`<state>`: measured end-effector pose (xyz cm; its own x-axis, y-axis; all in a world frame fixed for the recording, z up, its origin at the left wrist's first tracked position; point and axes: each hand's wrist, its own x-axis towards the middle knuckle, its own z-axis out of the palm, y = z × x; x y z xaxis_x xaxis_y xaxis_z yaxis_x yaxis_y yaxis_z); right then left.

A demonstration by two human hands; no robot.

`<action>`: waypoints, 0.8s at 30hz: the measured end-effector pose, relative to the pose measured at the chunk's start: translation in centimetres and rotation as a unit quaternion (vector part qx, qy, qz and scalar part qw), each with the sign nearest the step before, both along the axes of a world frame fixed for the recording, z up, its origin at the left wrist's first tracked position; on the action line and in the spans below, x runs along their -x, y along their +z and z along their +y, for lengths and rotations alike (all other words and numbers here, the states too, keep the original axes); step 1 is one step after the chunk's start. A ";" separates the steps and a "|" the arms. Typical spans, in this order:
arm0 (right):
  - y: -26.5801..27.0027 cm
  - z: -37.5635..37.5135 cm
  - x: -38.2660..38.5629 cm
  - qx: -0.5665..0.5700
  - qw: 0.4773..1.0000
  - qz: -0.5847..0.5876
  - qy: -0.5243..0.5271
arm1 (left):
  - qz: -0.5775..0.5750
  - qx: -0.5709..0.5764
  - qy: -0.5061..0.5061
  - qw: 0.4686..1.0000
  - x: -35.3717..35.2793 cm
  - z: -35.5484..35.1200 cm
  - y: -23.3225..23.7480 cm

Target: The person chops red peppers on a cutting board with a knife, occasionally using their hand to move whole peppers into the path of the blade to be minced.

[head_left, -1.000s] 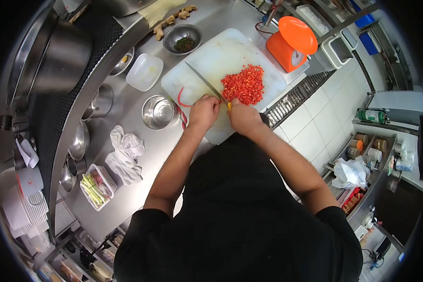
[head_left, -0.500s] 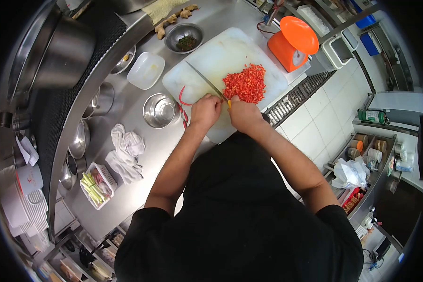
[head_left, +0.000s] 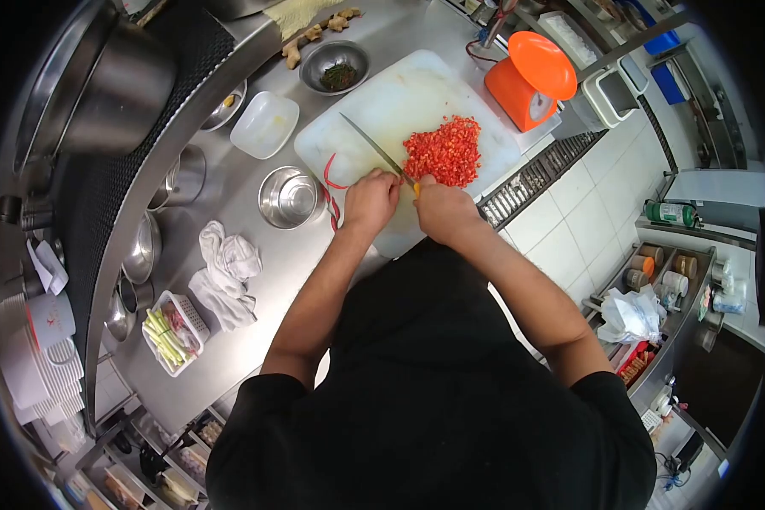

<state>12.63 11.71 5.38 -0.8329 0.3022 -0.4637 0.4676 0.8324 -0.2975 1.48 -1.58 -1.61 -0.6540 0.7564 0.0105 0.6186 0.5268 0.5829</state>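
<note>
My right hand [head_left: 442,212] is clenched round the yellow handle of the knife [head_left: 374,149], whose blade slants over the middle of the white cutting board [head_left: 374,93]. My left hand [head_left: 370,201] is curled closed against the blade near the board's near edge; I cannot tell what it pins. Red chilli strips [head_left: 327,180] lie at the left edge, and the chopped chilli pile [head_left: 444,151] lies toward the right edge.

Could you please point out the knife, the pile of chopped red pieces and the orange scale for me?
knife [head_left: 374,146]: head view, middle of the blade.
pile of chopped red pieces [head_left: 442,151]: head view, centre of the heap.
orange scale [head_left: 542,61]: head view, its round top pan.
</note>
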 end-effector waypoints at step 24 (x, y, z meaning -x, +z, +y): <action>0.3 0.3 0.7 0.008 1.000 -0.006 0.007 | 0.002 -0.020 0.002 1.000 0.0 0.1 0.4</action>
<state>11.94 12.06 5.67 -0.8314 0.2828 -0.4784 0.4591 0.8345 -0.3046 1.46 -1.52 -1.25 -0.6571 0.7525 0.0430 0.6187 0.5059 0.6010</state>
